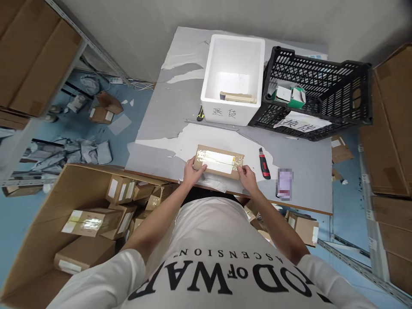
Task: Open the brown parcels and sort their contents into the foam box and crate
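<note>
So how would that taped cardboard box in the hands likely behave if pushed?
The cardboard box is probably stiff, given its straight edges. Glossy tape at both ends may feel slippery. Its long, low shape seems likelier to slide than tip.

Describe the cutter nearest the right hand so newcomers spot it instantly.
At the gray table, find the held box. To its right, beside the right hand, lies the cutter: red and black, unlike the yellow-and-black tool by the white bin.

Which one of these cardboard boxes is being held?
The oblong brown cardboard box, gripped at opposite ends by the left hand and right hand; neither touches any other.
</note>
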### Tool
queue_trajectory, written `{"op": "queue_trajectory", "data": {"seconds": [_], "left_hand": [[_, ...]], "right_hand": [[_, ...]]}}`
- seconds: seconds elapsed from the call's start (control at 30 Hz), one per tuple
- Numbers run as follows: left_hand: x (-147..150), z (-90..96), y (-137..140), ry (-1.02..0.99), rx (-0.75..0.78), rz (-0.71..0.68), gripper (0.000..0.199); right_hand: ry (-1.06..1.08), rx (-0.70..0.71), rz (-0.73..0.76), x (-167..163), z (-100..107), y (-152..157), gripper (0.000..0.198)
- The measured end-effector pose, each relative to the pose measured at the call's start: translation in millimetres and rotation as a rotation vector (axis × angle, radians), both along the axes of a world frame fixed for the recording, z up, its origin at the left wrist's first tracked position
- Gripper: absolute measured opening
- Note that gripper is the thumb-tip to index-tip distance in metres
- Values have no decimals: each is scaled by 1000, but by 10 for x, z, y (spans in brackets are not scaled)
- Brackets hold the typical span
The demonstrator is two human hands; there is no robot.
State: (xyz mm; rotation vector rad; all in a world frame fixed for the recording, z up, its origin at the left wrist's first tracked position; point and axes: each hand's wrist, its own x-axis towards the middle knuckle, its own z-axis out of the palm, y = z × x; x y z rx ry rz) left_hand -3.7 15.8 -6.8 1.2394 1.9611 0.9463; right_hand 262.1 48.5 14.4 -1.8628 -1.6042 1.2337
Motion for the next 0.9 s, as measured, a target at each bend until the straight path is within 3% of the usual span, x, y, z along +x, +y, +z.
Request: {"op": "queue_trajectory", "data": {"seconds": [0.27,0.4,0.47,0.53,0.67,0.8,0.9], "left_hand": [[106,-24,26,35,-72,38,62],[161,-72,-10,115,-10,65,70],[210,-96,-38,222,75,66,69],[268,-115,-69,347,156,58,54],[354,-127,-132,493,253,-94,19],[353,-108,-199,557,316,-319,24],[323,-114,-237,596,314,-410,30]], "right_hand": [[13,-48,3,-19,-192,6,51],[27,-26,31,164,-338,90,51],[-91,33,-36,335,-429,173,49],[-281,76,-109,529,-523,268,47],[-537,-38,-96,838,-695,431,57],[-620,-136,-46,930,-805,545,54],[-645,-144,-41,914,-817,617,48]]}}
